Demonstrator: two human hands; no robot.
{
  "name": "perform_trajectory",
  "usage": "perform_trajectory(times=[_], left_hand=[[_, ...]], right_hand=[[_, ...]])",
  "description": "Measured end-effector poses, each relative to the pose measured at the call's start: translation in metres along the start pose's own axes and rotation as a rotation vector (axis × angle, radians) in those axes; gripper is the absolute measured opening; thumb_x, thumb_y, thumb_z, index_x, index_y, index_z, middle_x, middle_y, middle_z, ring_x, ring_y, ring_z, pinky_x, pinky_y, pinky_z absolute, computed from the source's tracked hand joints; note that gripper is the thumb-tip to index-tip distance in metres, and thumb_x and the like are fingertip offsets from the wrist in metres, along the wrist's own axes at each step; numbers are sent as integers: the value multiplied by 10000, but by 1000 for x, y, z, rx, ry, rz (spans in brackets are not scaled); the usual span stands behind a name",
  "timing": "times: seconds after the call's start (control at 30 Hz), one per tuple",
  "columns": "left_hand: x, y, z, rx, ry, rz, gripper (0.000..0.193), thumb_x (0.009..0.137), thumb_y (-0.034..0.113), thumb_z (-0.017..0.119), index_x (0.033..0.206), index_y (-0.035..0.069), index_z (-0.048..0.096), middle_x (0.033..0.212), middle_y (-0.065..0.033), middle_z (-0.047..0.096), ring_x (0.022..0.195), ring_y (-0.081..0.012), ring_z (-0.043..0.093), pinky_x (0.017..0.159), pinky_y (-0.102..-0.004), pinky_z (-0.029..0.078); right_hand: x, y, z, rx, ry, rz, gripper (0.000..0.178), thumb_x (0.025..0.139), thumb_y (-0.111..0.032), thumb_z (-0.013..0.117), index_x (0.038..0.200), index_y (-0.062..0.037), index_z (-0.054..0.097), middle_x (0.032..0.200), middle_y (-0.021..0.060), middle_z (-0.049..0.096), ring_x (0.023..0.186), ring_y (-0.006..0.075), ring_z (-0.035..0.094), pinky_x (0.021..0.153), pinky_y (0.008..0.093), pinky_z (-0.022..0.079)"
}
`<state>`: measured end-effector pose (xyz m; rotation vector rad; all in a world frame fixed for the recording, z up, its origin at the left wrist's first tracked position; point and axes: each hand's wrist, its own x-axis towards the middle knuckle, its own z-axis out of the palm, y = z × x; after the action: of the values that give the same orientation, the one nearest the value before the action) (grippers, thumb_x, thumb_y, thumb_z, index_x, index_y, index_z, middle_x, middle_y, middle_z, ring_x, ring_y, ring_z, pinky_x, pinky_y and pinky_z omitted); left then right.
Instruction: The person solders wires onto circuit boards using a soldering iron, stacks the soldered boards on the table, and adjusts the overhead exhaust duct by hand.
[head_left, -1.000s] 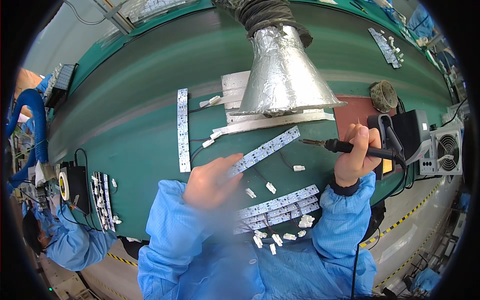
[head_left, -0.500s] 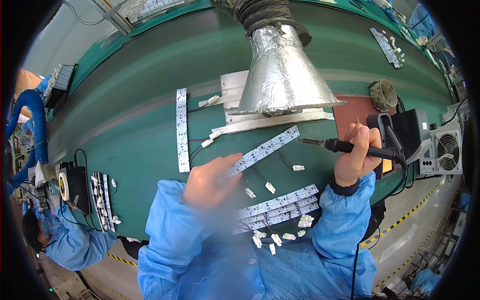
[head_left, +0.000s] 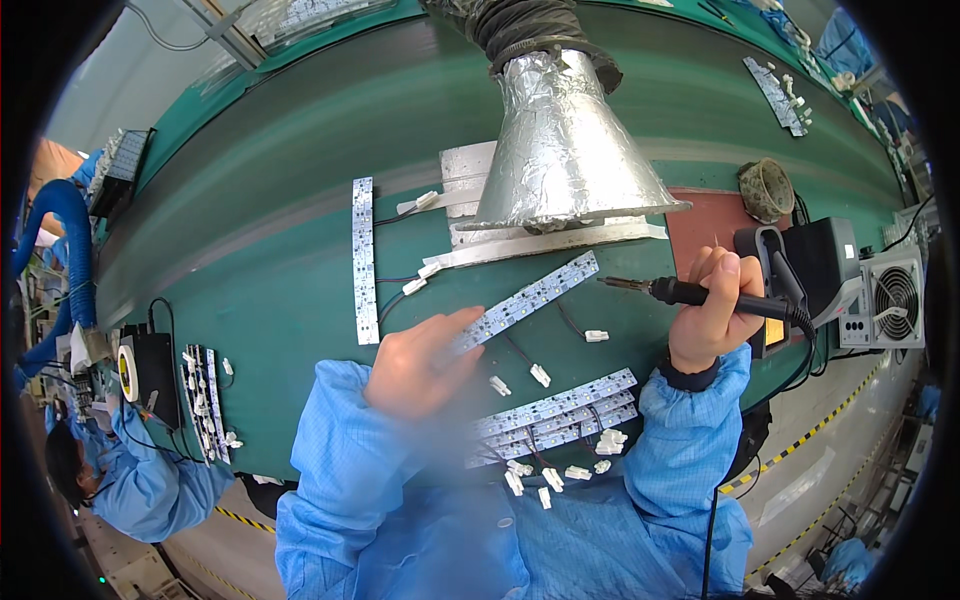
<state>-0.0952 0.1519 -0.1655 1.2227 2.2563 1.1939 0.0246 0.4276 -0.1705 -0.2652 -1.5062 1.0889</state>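
Gripping the LED strip (head_left: 535,298) in my left hand (head_left: 422,366), I hold the soldering iron (head_left: 690,292) in my right hand (head_left: 716,312), its tip near the strip's end.

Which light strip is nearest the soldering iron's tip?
The slanted strip in the left hand: only its end comes close to the iron's tip.

Iron (head_left: 678,291) right of held strip (head_left: 532,303)

We record a slight displacement since the earlier views: the far circuit strip (head_left: 772,97), together with its white connectors (head_left: 798,101), has moved rightward along the green work surface (head_left: 400,110).
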Motion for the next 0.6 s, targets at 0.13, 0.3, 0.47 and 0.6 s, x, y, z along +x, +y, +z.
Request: perform_trajectory(times=[0.13,0.3,0.47,0.6], left_hand=[[0,-1,1,-18,8,0,419,812,11,748,1220,-16,656,893,-192,692,752,-304,692,694,-349,546],[0,0,1,-31,16,6,422,811,9,747,1222,-16,654,891,-188,692,747,-299,691,687,-344,544],[0,-1,1,-25,-2,-9,422,812,6,746,1223,-19,653,897,-187,694,753,-298,691,693,-344,544],[0,-1,1,-30,4,-1,423,813,4,745,1223,-24,650,907,-191,694,767,-298,692,704,-347,544]], right_hand=[[0,-1,1,28,-26,2,336,1002,-90,509,700,-79,362,565,1,356,493,80,292,471,273,236],[-1,-3,3,-36,-38,8,331,994,-76,514,696,-75,369,578,-3,371,513,75,318,482,271,247],[-2,-1,1,-79,-65,14,331,991,-73,526,693,-67,383,597,4,414,545,70,359,502,263,273],[-4,0,1,-149,-61,14,348,999,-89,542,685,-66,395,615,10,455,574,64,375,528,251,297]])
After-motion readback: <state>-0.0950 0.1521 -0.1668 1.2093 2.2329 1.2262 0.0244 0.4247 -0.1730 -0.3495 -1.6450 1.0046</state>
